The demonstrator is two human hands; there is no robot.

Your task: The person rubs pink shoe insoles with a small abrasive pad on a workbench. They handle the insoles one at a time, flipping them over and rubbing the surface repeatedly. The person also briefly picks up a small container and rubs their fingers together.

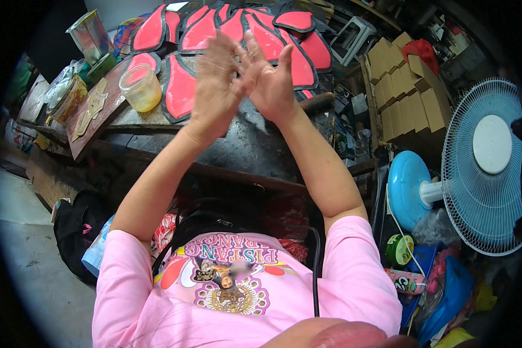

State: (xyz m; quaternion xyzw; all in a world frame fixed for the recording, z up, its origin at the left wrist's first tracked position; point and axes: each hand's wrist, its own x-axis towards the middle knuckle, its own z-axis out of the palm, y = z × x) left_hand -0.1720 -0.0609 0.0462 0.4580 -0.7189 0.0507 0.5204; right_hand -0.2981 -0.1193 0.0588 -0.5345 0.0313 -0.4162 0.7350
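Both my hands are raised over a dark worktable (pixel 255 151), close together, and no object shows in either. My left hand (pixel 217 87) is smeared by motion, but its fingers look stretched out. My right hand (pixel 271 84) shows its palm, with the thumb and fingers apart. Where the two meet, I cannot tell whether they touch. Beyond them lie several glossy pink-red curved pieces with black borders, one piece (pixel 180 90) just left of my left hand. Further left stands a clear plastic tub (pixel 140 90) with a yellowish substance inside.
A reddish board (pixel 104 116) bearing flat tan cut-outs (pixel 91 110) juts over the table's left edge. Stacked brown cardboard boxes (pixel 409 95) stand at the right, near a blue-and-white fan (pixel 493 145). A grey plastic stool (pixel 352 37) is at the back. A black bag (pixel 78 238) sits low at the left.
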